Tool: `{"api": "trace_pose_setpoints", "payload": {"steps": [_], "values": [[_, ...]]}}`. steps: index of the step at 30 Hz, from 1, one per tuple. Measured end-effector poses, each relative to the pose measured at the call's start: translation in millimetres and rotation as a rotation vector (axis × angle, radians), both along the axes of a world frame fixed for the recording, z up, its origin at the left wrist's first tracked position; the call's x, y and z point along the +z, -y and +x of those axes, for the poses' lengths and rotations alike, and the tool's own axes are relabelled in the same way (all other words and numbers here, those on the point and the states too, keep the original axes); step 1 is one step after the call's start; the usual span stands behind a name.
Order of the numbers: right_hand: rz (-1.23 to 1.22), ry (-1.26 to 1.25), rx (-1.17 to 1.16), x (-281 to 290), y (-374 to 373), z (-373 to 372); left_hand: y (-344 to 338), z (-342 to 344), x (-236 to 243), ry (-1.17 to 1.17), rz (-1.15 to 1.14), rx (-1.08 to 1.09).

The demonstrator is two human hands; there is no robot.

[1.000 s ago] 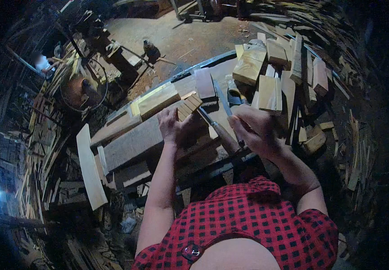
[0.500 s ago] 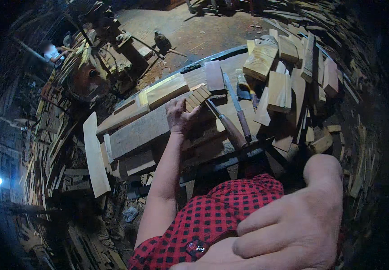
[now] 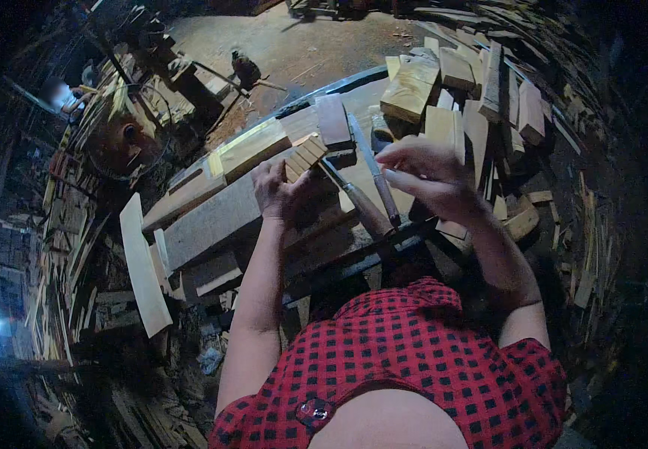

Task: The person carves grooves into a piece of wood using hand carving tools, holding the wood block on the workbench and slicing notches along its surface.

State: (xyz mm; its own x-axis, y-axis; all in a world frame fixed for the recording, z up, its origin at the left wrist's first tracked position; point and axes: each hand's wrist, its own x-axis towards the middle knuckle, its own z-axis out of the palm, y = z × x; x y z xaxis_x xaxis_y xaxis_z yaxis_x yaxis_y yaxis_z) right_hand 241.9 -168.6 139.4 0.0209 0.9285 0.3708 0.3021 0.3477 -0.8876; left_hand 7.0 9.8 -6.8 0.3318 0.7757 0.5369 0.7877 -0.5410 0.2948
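Note:
My left hand [image 3: 274, 191] is closed round a small light-brown wooden block [image 3: 306, 158] with dark parallel lines across it, over the workbench. Out over the bench's right part reaches my right hand [image 3: 430, 178], its fingers curled in toward the thumb; whether anything is between them is hidden. Left of that hand lies a long flat-bladed tool [image 3: 385, 196] with a wooden handle. Beside it is a chisel-like tool [image 3: 369, 209], its wooden handle toward me and its metal shank near the block. A purplish wooden block [image 3: 331, 120] lies just beyond.
Cut wooden blocks [image 3: 411, 88] are heaped on the right. A thick grey plank [image 3: 215, 228] and a pale block [image 3: 255, 150] lie along the bench, with a pale board [image 3: 144, 266] at its left end. Scrap wood piles surround it. Another person [image 3: 62, 97] is far left.
My right hand has moved from close in front of my chest out over the bench's right side. The left hand keeps hold of the lined block. The whole view has shifted slightly.

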Motion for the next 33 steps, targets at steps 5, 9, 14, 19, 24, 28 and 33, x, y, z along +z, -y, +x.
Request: {"api": "trace_pose_setpoints", "payload": {"steps": [5,9,14,19,24,28,33], "values": [[-0.466,0.894,-0.212,-143.1,-54.7,8.2,-1.5,7.6,1.7,-0.013,-0.01,0.004],[-0.472,1.019,-0.283,-168.4,-66.8,-15.2,-3.3,1.5,-4.1,0.005,0.013,0.006],[-0.54,1.005,-0.397,-184.4,-84.4,-17.1,1.3,6.4,0.5,0.035,0.001,0.0],[-0.582,1.034,-0.254,-175.0,-87.8,-11.3,2.0,6.8,3.9,0.008,-0.018,0.008],[-0.634,0.898,-0.33,-175.6,-92.8,-13.1,0.0,5.7,-0.8,0.033,-0.008,0.002],[-0.634,0.875,-0.413,-168.8,-85.0,-21.5,0.0,4.5,-0.8,0.0,-0.012,0.015],[-0.59,0.857,-0.455,-158.3,-78.7,-11.4,0.7,4.7,0.0,0.031,0.051,-0.02]]}}
